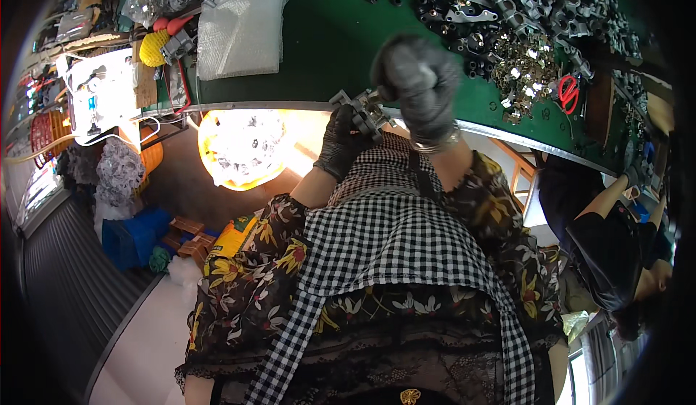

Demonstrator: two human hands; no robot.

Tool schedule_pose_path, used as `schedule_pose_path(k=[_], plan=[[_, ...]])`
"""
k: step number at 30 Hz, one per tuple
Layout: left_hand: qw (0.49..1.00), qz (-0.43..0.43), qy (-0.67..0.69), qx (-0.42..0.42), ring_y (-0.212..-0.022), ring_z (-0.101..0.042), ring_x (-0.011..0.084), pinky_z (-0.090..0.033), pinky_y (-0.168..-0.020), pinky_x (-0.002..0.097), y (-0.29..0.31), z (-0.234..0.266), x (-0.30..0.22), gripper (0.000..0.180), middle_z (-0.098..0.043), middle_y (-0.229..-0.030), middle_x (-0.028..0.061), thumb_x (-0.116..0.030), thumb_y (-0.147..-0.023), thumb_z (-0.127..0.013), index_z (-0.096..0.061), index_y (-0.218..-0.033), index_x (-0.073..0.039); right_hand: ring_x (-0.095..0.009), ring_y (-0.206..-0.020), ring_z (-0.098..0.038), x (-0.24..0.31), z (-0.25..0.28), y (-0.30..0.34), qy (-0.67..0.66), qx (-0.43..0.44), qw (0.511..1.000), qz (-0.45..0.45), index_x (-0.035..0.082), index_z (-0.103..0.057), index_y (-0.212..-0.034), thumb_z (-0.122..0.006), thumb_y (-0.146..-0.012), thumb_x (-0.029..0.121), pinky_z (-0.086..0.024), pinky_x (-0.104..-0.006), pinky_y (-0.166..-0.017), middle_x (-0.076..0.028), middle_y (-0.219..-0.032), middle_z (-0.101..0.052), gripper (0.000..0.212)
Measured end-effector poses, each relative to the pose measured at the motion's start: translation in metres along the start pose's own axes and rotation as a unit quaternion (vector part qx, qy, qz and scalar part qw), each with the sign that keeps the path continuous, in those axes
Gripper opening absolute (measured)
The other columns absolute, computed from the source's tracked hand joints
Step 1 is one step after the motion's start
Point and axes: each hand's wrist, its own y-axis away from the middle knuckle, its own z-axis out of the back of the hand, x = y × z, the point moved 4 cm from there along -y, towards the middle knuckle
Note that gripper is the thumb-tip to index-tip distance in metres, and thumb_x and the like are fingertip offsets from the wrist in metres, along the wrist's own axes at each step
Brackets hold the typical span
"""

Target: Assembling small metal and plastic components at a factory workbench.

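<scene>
Our right hand [422, 82] and left hand [342, 144] are at the near edge of our green bench [326, 35]. Bubble wrap [241, 24] lies to the left. We cannot tell if the right, curled and blurred, grips anything; the left is closed around a metal part [371, 118] by that edge. Red scissors [568, 92] lie farther right.

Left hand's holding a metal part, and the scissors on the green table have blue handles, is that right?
No, the scissors are red-handled, as the head view shows. They do lie on the green table, and the left hand holds a metal part.
</scene>
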Motion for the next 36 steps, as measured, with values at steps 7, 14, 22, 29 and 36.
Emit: schedule_pose_path(k=[7,14,22,29,36], plan=[[0.995,-0.043,0.062,-0.060,-0.065,-0.057,0.0158,-0.052,-0.059,0.0341,-0.003,-0.006,0.003,0.035,-0.053,-0.073,-0.0003,-0.024,-0.073,-0.075,-0.052,-0.095,-0.010,-0.012,-0.058,-0.061,-0.037,-0.007,0.018,0.121,0.014,0.992,0.025,0.004,-0.062,-0.072,-0.066,-0.086,0.028,-0.048,-0.0286,-0.051,-0.003,-0.063,-0.061,0.028],[0.947,0.102,0.298,-0.060,-0.056,-0.049,0.0123,-0.047,-0.052,0.0324,-0.002,-0.017,0.005,0.019,-0.045,-0.062,-0.0029,-0.028,-0.082,-0.064,-0.054,-0.087,-0.013,-0.020,-0.054,-0.058,-0.046,-0.006,0.018,0.103,0.141,0.982,-0.068,-0.001,-0.058,-0.068,-0.058,-0.077,0.018,-0.045,-0.0320,-0.053,-0.011,-0.060,-0.057,0.021],[0.986,0.030,0.164,-0.032,-0.048,-0.046,0.0109,-0.045,-0.045,0.0341,0.000,-0.022,-0.009,0.023,-0.043,-0.056,-0.0034,-0.033,-0.086,-0.060,-0.053,-0.079,-0.012,-0.017,-0.059,-0.058,-0.028,0.007,0.008,-0.052,0.071,0.986,-0.140,0.000,-0.059,-0.071,-0.057,-0.082,0.021,-0.045,-0.0288,-0.053,-0.010,-0.069,-0.060,0.024],[0.900,0.176,0.396,0.037,-0.068,-0.053,0.0217,-0.050,-0.065,0.0488,-0.007,-0.004,0.023,0.030,-0.050,-0.077,0.0015,-0.038,-0.081,-0.071,-0.055,-0.094,-0.016,-0.013,-0.047,-0.048,-0.042,0.019,0.003,-0.178,0.041,0.982,-0.041,0.004,-0.055,-0.066,-0.054,-0.091,0.027,-0.037,-0.0245,-0.044,-0.006,-0.059,-0.054,0.034],[0.912,0.178,0.367,0.031,-0.093,-0.058,0.0260,-0.052,-0.080,0.0521,-0.006,-0.002,0.019,0.045,-0.058,-0.102,0.0062,-0.039,-0.082,-0.071,-0.054,-0.113,-0.011,-0.011,-0.052,-0.050,-0.017,0.020,0.006,-0.061,0.064,0.996,0.016,0.004,-0.056,-0.069,-0.055,-0.083,0.019,-0.038,-0.0262,-0.047,-0.005,-0.061,-0.053,0.020]])
